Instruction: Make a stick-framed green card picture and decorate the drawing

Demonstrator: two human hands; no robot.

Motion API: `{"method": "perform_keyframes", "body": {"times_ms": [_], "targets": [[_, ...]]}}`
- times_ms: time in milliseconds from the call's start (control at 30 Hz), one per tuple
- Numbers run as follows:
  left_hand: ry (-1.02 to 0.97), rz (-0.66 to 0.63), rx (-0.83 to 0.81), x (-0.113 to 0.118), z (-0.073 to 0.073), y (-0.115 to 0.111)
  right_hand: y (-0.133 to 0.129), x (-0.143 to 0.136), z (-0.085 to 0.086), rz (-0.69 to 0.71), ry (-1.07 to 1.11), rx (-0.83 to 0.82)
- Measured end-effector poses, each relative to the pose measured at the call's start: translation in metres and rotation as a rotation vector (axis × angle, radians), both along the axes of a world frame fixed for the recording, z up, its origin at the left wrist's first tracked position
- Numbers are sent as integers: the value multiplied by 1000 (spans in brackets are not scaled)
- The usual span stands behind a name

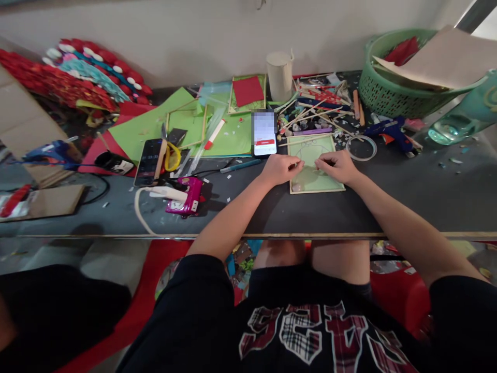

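Observation:
A light green panel with a pale stick frame [318, 182] lies on the dark table in front of me, with thin curved lines drawn or laid on its upper part. My left hand [280, 170] rests over the panel's left edge, fingers closed in a pinch. From the right, my right hand [337, 167] reaches over the panel, its thumb and fingertips also pinched. The fingertips of both hands are a small gap apart. Whatever they hold is too small to make out. A small pale pinkish piece [296, 187] sits at the panel's lower left corner.
Behind the panel stand a lit phone [265, 135] and a white cylinder [279, 77]. Sticks and scraps, a tape ring [361, 148], a blue glue gun [390, 132] and a green basket [407, 96] are to the right. Left are a magenta power strip [185, 197] and another phone [149, 161].

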State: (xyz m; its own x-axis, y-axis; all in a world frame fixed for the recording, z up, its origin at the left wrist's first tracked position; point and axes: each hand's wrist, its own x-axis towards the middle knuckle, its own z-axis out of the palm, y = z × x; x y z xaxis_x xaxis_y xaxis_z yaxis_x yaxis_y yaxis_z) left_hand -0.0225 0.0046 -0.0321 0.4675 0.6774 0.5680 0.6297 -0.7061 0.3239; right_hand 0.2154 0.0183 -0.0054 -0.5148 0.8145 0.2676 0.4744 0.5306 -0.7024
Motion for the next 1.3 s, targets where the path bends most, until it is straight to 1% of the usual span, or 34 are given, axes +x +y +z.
{"method": "perform_keyframes", "body": {"times_ms": [233,433,600,767,867,933,1000,1033,1100,1167,1233,1267,1300], "targets": [[-2,12,4,-1,-3,1,-1,0,1,16,5,-6],[4,-18,12,-2,-3,0,-1,-1,0,34,-14,10],[43,7,-12,-3,-2,0,-2,1,1,35,-8,44],[68,51,-13,-1,-3,-2,-3,8,4,-9,14,73],[19,173,-21,-1,-4,-3,-1,13,4,-52,50,104],[-78,318,-42,-6,-1,0,0,16,4,-72,71,127],[-192,492,-66,-16,7,10,1,16,4,-77,83,143],[-235,585,-80,-22,12,17,2,16,4,-74,86,146],[-255,747,-142,-34,22,36,3,15,3,-61,85,146],[-208,871,-286,-42,28,57,3,14,2,-46,79,144],[-137,951,-397,-47,28,78,3,14,1,-38,73,141],[-104,953,-434,-48,26,86,3,15,1,-39,72,141],[-82,928,-464,-49,24,93,3,15,1,-44,71,142]]}}
